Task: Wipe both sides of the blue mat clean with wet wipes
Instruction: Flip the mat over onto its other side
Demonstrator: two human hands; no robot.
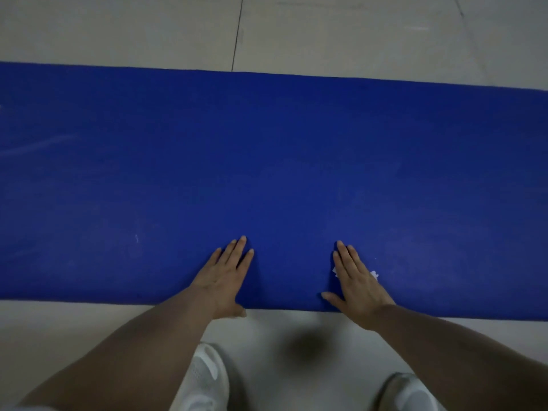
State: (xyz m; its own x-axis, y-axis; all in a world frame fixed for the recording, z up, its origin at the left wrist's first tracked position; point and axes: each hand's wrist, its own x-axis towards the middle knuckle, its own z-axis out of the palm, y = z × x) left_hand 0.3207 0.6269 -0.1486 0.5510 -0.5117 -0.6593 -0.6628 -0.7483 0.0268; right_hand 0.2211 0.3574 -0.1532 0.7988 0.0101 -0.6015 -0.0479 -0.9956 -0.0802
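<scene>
The blue mat (267,161) lies flat on the floor and runs across the whole view from left to right. My left hand (224,274) rests palm down on the mat near its front edge, fingers spread and nothing under it. My right hand (357,281) presses flat on a white wet wipe (374,274), whose crumpled edges peek out on both sides of the hand. A few pale streaks show on the mat's left part.
Pale tiled floor (326,34) lies beyond the mat and in front of it. My two white shoes (207,378) stand on the floor just short of the mat's front edge.
</scene>
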